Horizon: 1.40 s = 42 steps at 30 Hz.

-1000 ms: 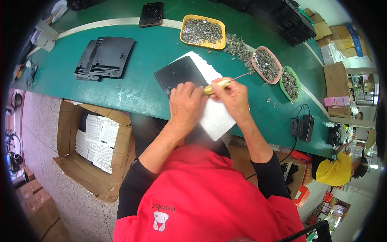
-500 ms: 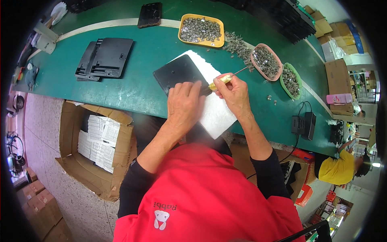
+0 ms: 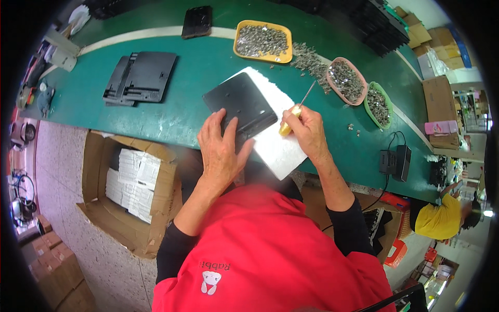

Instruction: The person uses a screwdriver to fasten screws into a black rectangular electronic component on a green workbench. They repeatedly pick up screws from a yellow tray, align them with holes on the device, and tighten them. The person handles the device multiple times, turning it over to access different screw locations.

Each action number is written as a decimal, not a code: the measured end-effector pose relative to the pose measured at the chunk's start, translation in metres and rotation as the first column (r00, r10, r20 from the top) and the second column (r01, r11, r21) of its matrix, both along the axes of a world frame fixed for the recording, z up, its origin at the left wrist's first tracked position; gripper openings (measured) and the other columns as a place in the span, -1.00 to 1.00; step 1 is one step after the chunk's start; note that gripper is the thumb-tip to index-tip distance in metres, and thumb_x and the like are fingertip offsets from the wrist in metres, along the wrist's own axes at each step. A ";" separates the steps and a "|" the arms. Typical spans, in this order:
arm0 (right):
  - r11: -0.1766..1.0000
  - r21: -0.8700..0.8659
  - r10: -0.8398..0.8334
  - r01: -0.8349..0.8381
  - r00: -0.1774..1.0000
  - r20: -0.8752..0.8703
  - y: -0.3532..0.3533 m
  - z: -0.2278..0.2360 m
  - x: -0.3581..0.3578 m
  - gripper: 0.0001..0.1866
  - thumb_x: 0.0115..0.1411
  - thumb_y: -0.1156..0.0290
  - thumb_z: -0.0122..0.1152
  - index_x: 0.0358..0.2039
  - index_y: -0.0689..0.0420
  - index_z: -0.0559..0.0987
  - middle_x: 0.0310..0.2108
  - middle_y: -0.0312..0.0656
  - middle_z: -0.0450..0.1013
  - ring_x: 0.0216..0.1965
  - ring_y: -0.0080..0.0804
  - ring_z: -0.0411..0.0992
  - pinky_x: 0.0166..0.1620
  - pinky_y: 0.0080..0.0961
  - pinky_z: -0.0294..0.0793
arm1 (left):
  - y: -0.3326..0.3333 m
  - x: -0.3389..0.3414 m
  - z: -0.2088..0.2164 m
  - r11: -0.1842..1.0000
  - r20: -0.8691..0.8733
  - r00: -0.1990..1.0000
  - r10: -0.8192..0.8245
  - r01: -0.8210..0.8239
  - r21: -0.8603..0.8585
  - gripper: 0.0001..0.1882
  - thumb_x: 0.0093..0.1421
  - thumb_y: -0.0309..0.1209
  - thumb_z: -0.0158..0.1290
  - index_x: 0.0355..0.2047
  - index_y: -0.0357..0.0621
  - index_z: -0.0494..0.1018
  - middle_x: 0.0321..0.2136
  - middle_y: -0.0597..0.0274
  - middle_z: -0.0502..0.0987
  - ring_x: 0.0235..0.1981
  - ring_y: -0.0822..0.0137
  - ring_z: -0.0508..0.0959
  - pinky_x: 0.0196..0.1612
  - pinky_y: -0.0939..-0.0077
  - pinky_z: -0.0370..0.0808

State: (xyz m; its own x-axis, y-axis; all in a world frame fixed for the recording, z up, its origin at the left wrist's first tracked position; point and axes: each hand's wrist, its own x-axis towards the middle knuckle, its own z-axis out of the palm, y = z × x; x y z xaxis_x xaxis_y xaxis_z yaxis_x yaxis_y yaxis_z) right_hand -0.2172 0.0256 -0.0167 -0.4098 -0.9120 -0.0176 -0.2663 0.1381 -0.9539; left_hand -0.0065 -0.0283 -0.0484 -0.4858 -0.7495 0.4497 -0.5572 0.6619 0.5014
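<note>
A flat black plastic panel (image 3: 241, 100) lies at an angle over a white foam sheet (image 3: 283, 148) in front of me. My left hand (image 3: 221, 148) is open on the panel's near left edge, its fingers spread and the fingertips on the surface. To the right of the panel, my right hand (image 3: 309, 132) is closed round a screwdriver with a yellow handle (image 3: 289, 122). Its thin metal shaft (image 3: 307, 92) sticks up past the fingers, away from me and apart from the panel.
Small metal parts fill a yellow tray (image 3: 288, 54), a pink tray (image 3: 330, 78) and a green tray (image 3: 387, 122); a heap of parts (image 3: 310, 58) spills between them. Black casings (image 3: 150, 75) lie left, black adapters (image 3: 401, 164) right. A cardboard box (image 3: 93, 171) holds printed papers. Someone in yellow (image 3: 439, 217) is far right.
My left hand has slid left and nearer to me, its fingers spreading. The right hand has drawn off the panel's edge and turned the screwdriver shaft more upward.
</note>
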 end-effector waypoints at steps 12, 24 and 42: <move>0.995 -0.100 -0.009 0.017 0.997 0.075 0.009 -0.003 -0.005 -0.83 0.18 0.53 0.08 -0.24 0.27 0.57 -0.60 -0.39 0.36 -0.66 -0.74 0.24 -0.62 -0.70 0.18 | 0.001 -0.001 0.022 0.991 -0.243 0.964 -0.109 0.124 0.049 -0.57 0.03 -0.53 0.25 -0.05 -0.27 0.50 0.16 -0.04 0.35 0.22 -0.08 0.32 0.24 0.08 0.27; 0.952 -0.146 -0.119 0.270 0.763 0.636 0.016 0.023 -0.022 -0.75 0.29 0.33 0.14 -0.17 0.25 0.59 -0.64 -0.45 0.34 -0.71 -0.74 0.20 -0.65 -0.68 0.10 | -0.016 -0.030 0.075 0.828 -0.613 0.738 -0.280 0.509 0.234 -0.61 0.12 -0.56 0.17 -0.01 -0.30 0.49 0.09 0.02 0.41 0.26 0.04 0.31 0.30 0.17 0.20; 0.847 -0.495 -0.393 -0.195 0.398 -0.829 0.029 0.063 -0.060 -0.60 -0.09 0.52 0.34 -0.16 0.33 0.57 -0.36 -0.18 0.43 -0.47 -0.34 0.47 -0.44 -0.49 0.52 | -0.038 -0.136 0.132 0.794 0.003 0.828 -0.561 0.539 -0.282 -0.64 -0.06 -0.56 0.26 -0.23 -0.42 0.46 -0.11 -0.06 0.42 0.08 -0.12 0.38 0.20 0.04 0.33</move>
State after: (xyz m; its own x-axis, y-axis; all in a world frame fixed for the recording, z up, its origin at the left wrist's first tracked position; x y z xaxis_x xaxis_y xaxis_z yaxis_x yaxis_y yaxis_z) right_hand -0.2767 0.0542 0.0468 -0.0007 -0.6174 0.7866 -0.9880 -0.1210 -0.0959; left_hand -0.1423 -0.0663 0.0837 -0.7363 -0.2169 0.6409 -0.0266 0.9558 0.2929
